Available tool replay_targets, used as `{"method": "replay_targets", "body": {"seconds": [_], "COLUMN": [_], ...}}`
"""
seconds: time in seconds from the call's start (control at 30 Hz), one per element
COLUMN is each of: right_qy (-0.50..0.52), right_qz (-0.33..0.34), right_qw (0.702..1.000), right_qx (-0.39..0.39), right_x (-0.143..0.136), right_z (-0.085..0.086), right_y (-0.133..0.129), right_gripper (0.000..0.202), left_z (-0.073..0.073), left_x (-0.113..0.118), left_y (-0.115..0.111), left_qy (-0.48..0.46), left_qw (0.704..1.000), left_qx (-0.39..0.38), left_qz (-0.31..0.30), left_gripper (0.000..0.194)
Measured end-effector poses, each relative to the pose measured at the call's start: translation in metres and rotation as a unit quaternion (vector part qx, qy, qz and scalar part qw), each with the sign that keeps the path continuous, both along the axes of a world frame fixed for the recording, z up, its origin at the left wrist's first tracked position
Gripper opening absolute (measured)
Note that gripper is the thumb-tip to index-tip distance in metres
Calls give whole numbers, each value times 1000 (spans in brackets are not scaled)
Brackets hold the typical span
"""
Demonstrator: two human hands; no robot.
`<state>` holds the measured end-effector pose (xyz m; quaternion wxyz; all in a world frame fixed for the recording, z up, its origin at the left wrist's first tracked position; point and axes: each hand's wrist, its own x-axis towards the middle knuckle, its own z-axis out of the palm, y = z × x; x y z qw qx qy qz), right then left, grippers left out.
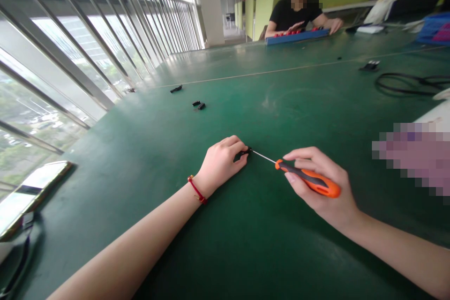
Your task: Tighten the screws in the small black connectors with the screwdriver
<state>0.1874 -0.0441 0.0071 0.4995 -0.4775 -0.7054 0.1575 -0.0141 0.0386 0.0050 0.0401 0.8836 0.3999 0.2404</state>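
My left hand (225, 161), with a red cord bracelet (197, 190) at the wrist, pinches a small black part (246, 151) close to the green tabletop. Most of that part is hidden by the fingers, so its kind is unclear. My right hand (323, 187) is closed around the orange and dark grey handle of a screwdriver (309, 179). Its thin metal shaft points left, and the tip meets the black part at my left fingertips. Whether the tip sits in a screw is too small to tell.
Small black pieces (198, 105) and another black piece (176, 88) lie farther back. A phone (33, 194) and a cable are at left, beside a metal railing (105, 33). A black cable (404, 82) lies at right. Across the table sits a person (297, 16) behind a blue tray (297, 37).
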Motion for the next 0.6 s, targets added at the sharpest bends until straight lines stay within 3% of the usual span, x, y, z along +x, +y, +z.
{"method": "replay_targets", "body": {"seconds": [0.07, 0.17, 0.33, 0.43, 0.6], "right_qy": [-10, 27, -5, 29, 21], "right_qz": [-19, -39, 26, -15, 1], "right_qw": [1000, 998, 1000, 999, 996], "right_qx": [13, 45, -9, 15, -84], "right_x": [0, 1, 3, 3, 1], "right_z": [0, -2, -2, -1, -3], "right_y": [0, 0, -2, -2, 4], "right_gripper": [15, 25, 11, 13, 9], "left_z": [0, 0, -1, -1, -1], "left_x": [0, 0, 0, -1, -2], "left_y": [0, 0, 0, 2, 5], "left_qy": [0, -1, -15, -43, -88], "left_qw": [1000, 1000, 1000, 998, 994], "left_qx": [0, 0, -19, -43, -64], "left_qz": [0, 1, 0, 12, 17], "left_gripper": [13, 13, 13, 13, 16]}}
